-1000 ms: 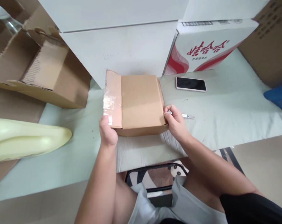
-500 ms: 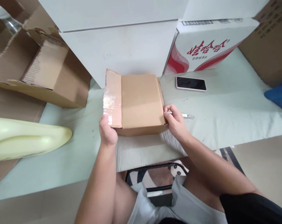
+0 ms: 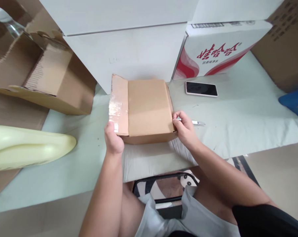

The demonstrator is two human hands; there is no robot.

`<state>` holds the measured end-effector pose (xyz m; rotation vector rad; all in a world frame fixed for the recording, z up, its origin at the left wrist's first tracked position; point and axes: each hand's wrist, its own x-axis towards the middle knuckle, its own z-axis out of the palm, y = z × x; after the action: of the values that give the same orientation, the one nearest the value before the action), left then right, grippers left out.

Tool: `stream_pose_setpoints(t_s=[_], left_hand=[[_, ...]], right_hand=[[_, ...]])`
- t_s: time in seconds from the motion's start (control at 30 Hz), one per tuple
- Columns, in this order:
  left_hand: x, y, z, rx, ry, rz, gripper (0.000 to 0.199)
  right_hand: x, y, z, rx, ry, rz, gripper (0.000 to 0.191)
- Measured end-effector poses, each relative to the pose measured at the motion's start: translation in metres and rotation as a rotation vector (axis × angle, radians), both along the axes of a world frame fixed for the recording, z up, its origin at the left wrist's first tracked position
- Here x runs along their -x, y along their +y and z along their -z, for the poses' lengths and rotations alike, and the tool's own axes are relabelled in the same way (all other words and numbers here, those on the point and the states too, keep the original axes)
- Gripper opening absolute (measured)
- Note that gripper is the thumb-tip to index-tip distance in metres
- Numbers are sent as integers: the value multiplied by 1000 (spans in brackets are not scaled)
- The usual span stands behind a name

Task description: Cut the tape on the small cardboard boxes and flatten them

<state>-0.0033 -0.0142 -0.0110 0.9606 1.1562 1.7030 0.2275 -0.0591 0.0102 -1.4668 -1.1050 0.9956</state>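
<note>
Between my hands, on the pale green cloth, is a brown cardboard box (image 3: 150, 108). Its left flap, with shiny clear tape on it, stands folded outward. My left hand (image 3: 113, 138) grips the near corner of that flap, thumb on top and fingers hidden underneath. At the near right corner my right hand (image 3: 184, 127) is closed on the box edge, thumb and forefinger pinched together. A slim pen-like tool with a clear tip (image 3: 197, 122) shows just right of that hand; whether it lies on the cloth behind the hand I cannot tell.
A phone (image 3: 201, 89) lies beyond the right hand. White cartons (image 3: 129, 52) and a red-and-white carton (image 3: 218, 49) line the back. At left stand an open cardboard box (image 3: 74, 82) and a pale yellow smooth object (image 3: 35, 146). Something blue (image 3: 293, 101) sits at the right edge.
</note>
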Motion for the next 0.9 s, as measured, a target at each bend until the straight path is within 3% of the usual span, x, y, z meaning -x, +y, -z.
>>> stream_pose_setpoints(t_s=[0.37,0.9], left_hand=[[1,-1,4,-27,12,-2,55],[-1,4,2,60,46,-54,63]], right_hand=[[0,-1,0,-3,-6,-1,13],[-1,-1,-3,1,-2,1,13]])
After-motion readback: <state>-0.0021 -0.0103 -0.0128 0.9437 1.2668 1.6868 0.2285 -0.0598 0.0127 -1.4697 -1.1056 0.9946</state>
